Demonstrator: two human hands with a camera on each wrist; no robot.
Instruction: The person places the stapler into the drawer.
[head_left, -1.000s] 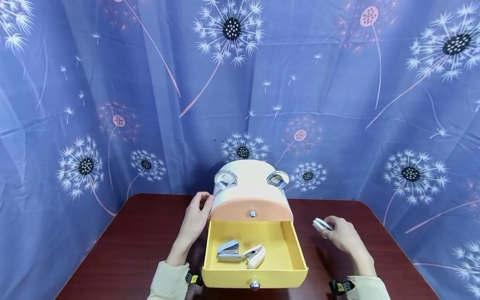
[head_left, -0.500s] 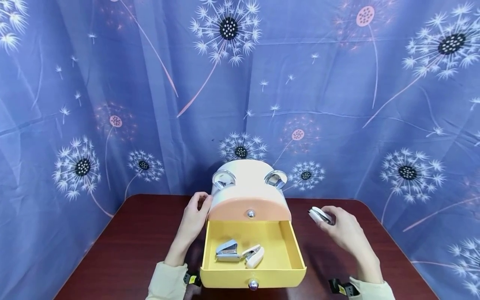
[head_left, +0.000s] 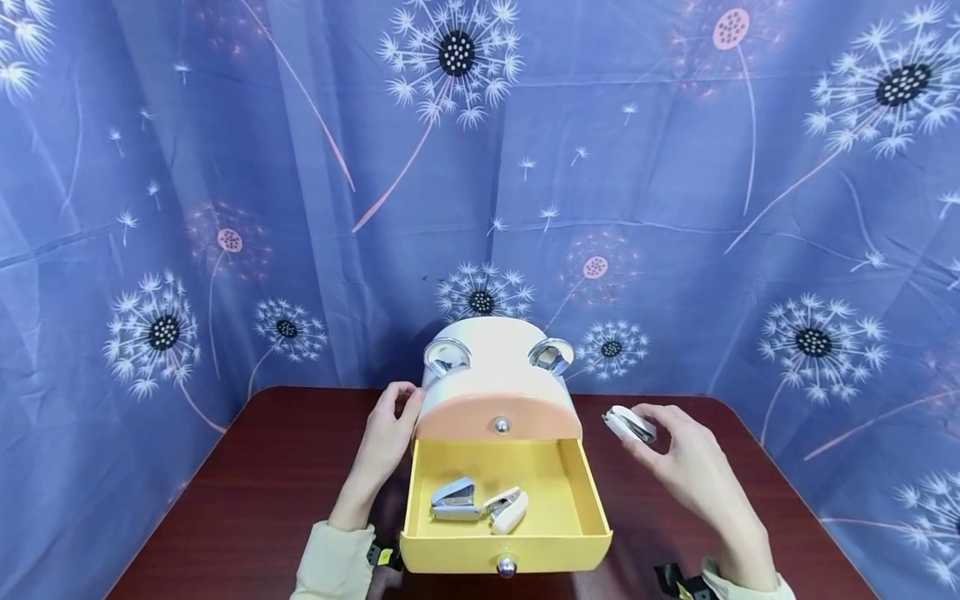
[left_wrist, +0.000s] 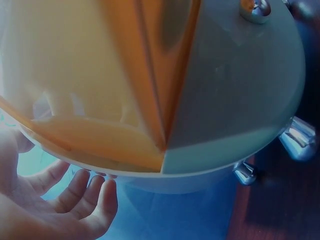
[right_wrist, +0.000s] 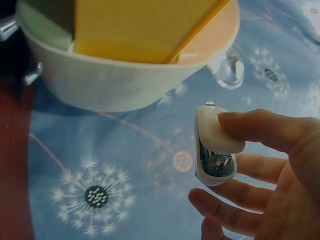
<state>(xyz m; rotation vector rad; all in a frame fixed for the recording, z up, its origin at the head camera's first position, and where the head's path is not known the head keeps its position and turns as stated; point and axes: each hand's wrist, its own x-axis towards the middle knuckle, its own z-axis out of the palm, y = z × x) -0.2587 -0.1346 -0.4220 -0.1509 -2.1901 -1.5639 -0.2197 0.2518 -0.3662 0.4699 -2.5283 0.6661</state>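
Note:
My right hand (head_left: 693,458) pinches a small white stapler (head_left: 630,423) between thumb and fingers, above the table to the right of the drawer box. In the right wrist view the thumb lies on the top of the stapler (right_wrist: 216,142). My left hand (head_left: 386,429) rests with loosely bent fingers against the left side of the white box (head_left: 502,358); in the left wrist view its fingertips (left_wrist: 107,192) are right at the rim. The yellow drawer (head_left: 506,554) is pulled out. A blue-grey stapler (head_left: 455,500) and a cream stapler (head_left: 510,512) lie inside it.
Above the yellow drawer is a peach-coloured drawer front (head_left: 465,417) with a round silver knob, pushed in. Shiny round fittings (head_left: 447,357) stick out at the top of the box. A dark red table (head_left: 300,475) carries everything, with a blue dandelion-print curtain (head_left: 337,250) behind.
My right hand has lifted the white stapler and moved it left, closer to the box. The left hand and the staplers in the drawer stay put; the view shifts slightly.

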